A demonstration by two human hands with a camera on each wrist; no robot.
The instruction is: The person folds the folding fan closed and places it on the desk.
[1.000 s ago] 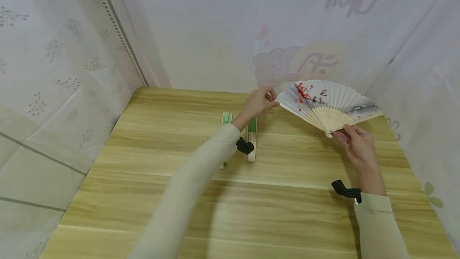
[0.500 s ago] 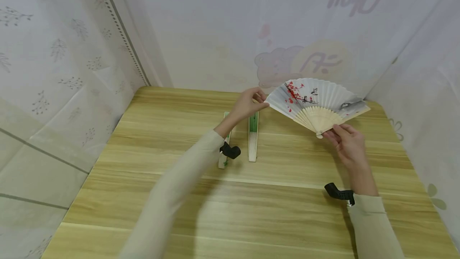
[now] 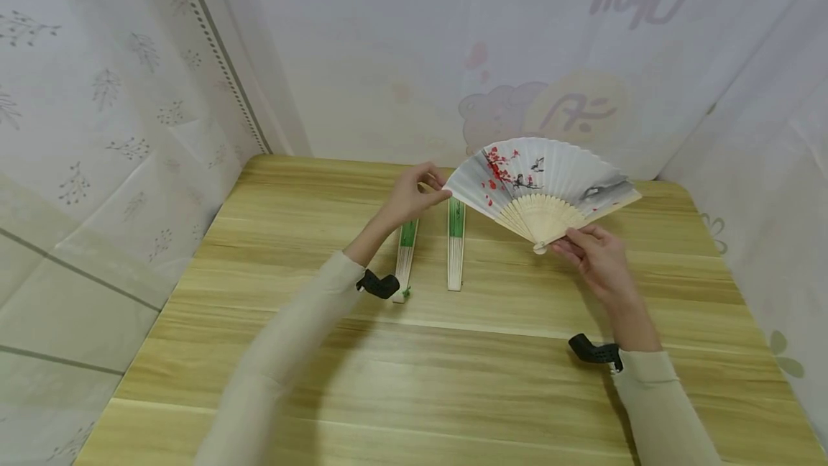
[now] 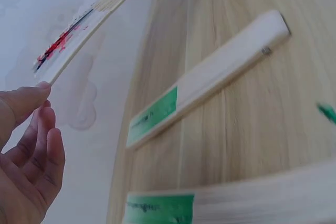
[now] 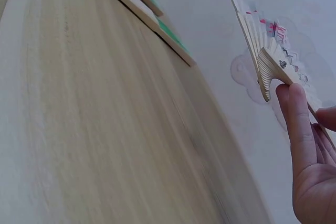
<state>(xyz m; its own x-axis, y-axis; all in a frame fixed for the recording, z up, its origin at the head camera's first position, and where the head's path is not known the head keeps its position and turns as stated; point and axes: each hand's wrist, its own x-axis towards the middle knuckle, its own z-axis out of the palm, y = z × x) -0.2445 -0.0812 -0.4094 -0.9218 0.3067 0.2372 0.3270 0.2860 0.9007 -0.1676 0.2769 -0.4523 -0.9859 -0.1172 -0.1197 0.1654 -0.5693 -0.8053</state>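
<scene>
A spread folding fan [image 3: 550, 171], white and grey with red blossoms, dark birds and pale wooden ribs, is held above the far part of the table. My left hand [image 3: 415, 196] pinches its left outer edge between thumb and forefinger; the other fingers curl loosely in the left wrist view. At the lower right edge, near the pivot, my right hand [image 3: 598, 257] grips the outer rib, thumb on one side and fingers on the other. Two closed green folding fans lie on the wood: one partly behind the left wrist [image 3: 404, 257], the other beneath the spread fan's left corner [image 3: 456, 250].
The wooden table [image 3: 453, 394] ends at a patterned white curtain [image 3: 362, 56] behind it, with more cloth [image 3: 97, 128] on the left side. Black wrist-camera mounts [image 3: 595, 351] stick out from both forearms.
Both hands have moved left together, carrying the spread fan with them. The left forearm has swung left, uncovering more of the closed green fans.
</scene>
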